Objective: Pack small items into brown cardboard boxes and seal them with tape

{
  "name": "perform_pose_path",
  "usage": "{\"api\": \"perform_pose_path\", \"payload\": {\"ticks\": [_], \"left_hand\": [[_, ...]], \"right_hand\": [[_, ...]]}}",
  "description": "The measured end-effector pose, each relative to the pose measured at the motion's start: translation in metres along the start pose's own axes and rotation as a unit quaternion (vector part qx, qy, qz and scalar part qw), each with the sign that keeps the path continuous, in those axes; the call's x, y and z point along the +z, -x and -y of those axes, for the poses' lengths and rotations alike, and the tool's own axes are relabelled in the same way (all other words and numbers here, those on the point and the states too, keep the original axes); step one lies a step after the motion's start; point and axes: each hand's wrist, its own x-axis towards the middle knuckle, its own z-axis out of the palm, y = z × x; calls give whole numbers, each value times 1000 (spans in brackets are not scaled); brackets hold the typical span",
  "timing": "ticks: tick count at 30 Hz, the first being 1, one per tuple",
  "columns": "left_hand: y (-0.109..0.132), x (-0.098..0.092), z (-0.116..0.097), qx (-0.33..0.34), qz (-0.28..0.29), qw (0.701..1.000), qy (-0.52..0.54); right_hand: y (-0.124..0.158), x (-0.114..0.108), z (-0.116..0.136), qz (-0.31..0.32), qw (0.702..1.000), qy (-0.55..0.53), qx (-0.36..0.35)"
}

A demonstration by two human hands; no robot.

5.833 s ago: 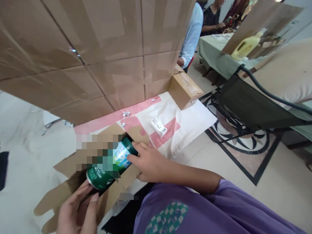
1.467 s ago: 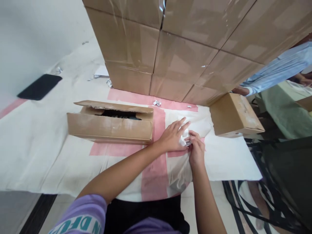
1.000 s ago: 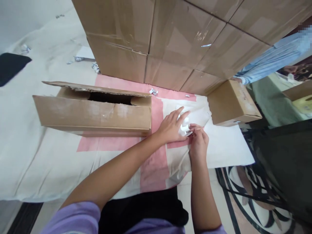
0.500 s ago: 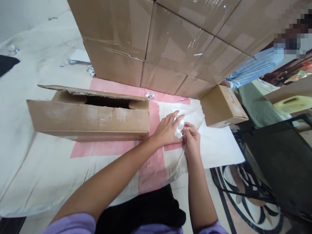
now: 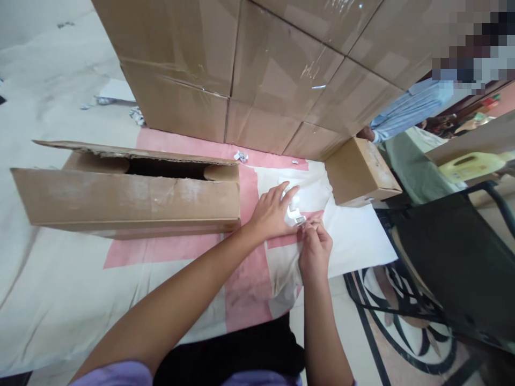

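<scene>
My left hand (image 5: 273, 212) is wrapped round a small white container (image 5: 292, 214) lying on the cloth, its thumb and fingers curving over the far side. A small label with dark print (image 5: 300, 219) shows at the container's near right end. My right hand (image 5: 316, 244) is closed in a pinch at that label's edge, with a thin, pale bit between the fingertips. Part of the container is hidden under my left hand. Left of my hands stands a long cardboard box (image 5: 132, 201) with its top flaps raised and a dark inside.
Stacked, taped cardboard boxes (image 5: 277, 80) rise at the back. A smaller carton (image 5: 362, 171) stands at the right, where another person's hand (image 5: 366, 133) touches it. Paper scraps (image 5: 241, 156) lie on the cloth. A black chair (image 5: 446, 257) and yellow jug (image 5: 469, 165) are further right.
My right hand has drawn slightly down and away from the white container, and the printed label has come into sight. My left hand keeps its hold. The view has shifted a little.
</scene>
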Motion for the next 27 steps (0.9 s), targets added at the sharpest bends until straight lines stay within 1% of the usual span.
{"api": "perform_pose_path", "payload": {"ticks": [3, 4, 10, 16, 21, 27], "left_hand": [[0, 1, 1, 0, 1, 1000, 0], [0, 1, 1, -2, 1, 1000, 1], [0, -1, -1, -7, 6, 1000, 3], [1, -1, 0, 1, 5, 1000, -9], [1, -2, 0, 1, 5, 1000, -16], [1, 0, 1, 8, -4, 1000, -22]], "right_hand": [[8, 1, 1, -25, 999, -25, 25], [8, 2, 1, -25, 999, -26, 30], [4, 5, 0, -34, 998, -36, 30], [5, 6, -2, -28, 996, -81, 35], [5, 8, 2, -29, 994, -94, 52], [4, 9, -1, -27, 993, -103, 50]]}}
